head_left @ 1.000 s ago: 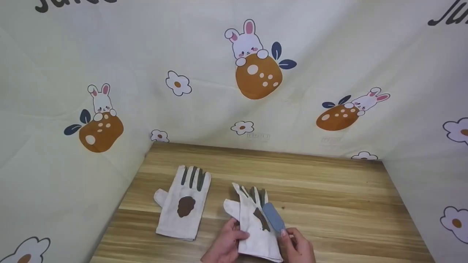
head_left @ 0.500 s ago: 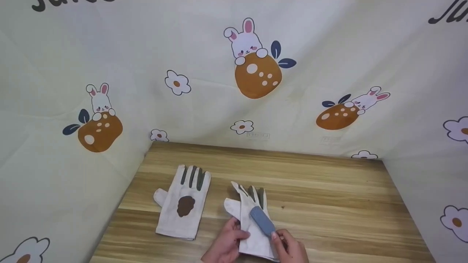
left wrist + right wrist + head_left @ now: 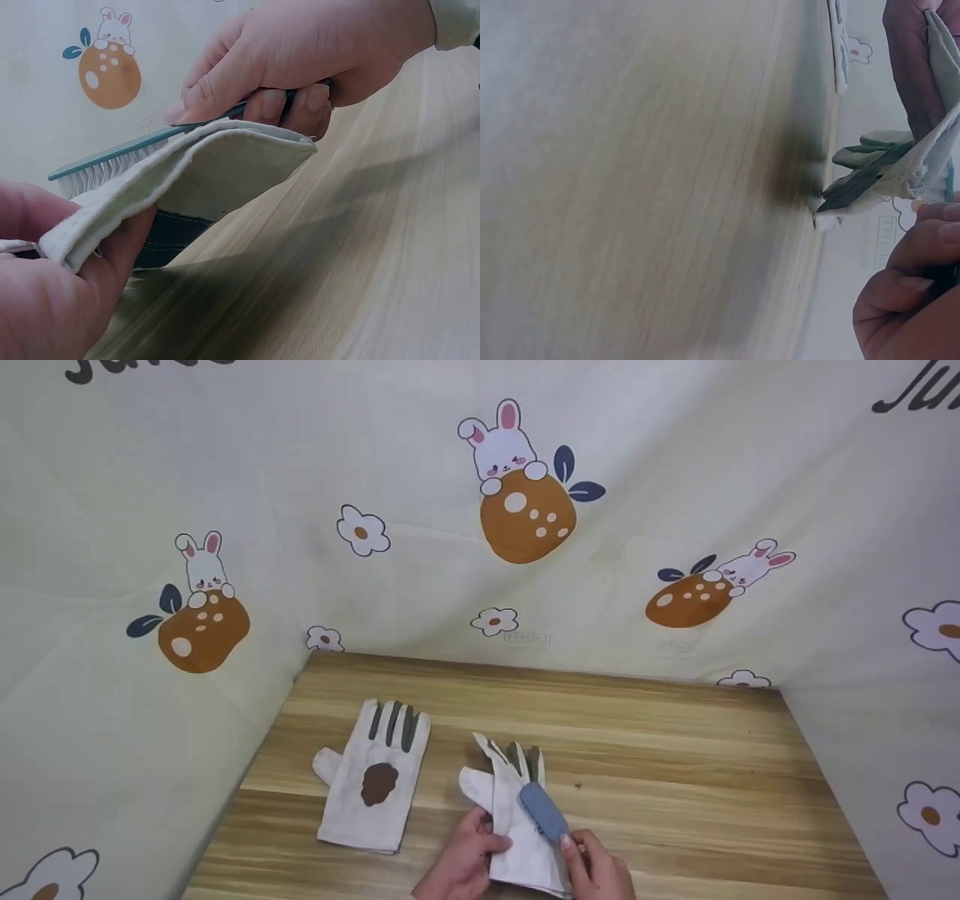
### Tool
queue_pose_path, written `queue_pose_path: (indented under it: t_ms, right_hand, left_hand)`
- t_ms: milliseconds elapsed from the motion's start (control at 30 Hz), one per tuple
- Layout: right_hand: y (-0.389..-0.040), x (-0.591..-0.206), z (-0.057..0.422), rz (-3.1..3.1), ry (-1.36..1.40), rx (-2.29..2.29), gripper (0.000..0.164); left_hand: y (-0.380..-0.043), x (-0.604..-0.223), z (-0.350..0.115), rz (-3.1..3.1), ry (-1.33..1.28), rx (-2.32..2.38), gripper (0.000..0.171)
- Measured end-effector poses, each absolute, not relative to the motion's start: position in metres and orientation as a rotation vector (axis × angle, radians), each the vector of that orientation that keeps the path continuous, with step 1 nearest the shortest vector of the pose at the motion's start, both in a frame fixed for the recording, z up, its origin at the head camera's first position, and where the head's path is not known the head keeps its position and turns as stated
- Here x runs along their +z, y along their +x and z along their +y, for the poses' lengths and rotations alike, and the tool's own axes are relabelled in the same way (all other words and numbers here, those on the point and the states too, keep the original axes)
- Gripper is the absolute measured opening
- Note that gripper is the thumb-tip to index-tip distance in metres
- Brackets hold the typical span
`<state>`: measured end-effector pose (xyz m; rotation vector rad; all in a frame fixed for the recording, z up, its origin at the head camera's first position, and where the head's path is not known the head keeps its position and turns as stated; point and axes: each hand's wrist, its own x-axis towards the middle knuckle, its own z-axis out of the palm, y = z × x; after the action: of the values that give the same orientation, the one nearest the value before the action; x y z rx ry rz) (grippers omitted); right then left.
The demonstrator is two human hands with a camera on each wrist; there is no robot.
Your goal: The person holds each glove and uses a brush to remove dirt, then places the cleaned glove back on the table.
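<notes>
My left hand (image 3: 461, 855) pinches the side of a white work glove (image 3: 517, 840) with dark grey between its fingers, thumb on top and fingers under the cloth. In the left wrist view the glove's cuff (image 3: 247, 135) faces the camera, lifted off the table. My right hand (image 3: 596, 866) grips the handle of a blue-grey brush (image 3: 544, 810). Its pale bristles (image 3: 105, 171) face down onto the glove's upper side. The brush head covers the middle of the glove, where the brown patch was seen earlier.
A second white glove (image 3: 360, 810) with a brown patch (image 3: 379, 784) lies flat to the left. Both rest areas are on a wood-grain table (image 3: 675, 780). A pale cloth backdrop (image 3: 420, 585) with rabbit and orange prints encloses the back and sides.
The brush has moved left from the glove's right edge onto its middle, over the brown patch, then shifted slightly right. The left hand keeps its hold on the glove.
</notes>
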<state>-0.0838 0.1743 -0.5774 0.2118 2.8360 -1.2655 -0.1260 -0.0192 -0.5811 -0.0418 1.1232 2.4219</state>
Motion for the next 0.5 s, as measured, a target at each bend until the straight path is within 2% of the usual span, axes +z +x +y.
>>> queue_pose_path:
  t_ms: [500]
  right_hand:
    - [-0.0824,-0.5766,0.1777,2.858,0.221,-1.265,0.037]
  left_hand:
    - [-0.1245,-0.5813,-0.0203,1.131,-0.062,2.404,0.063]
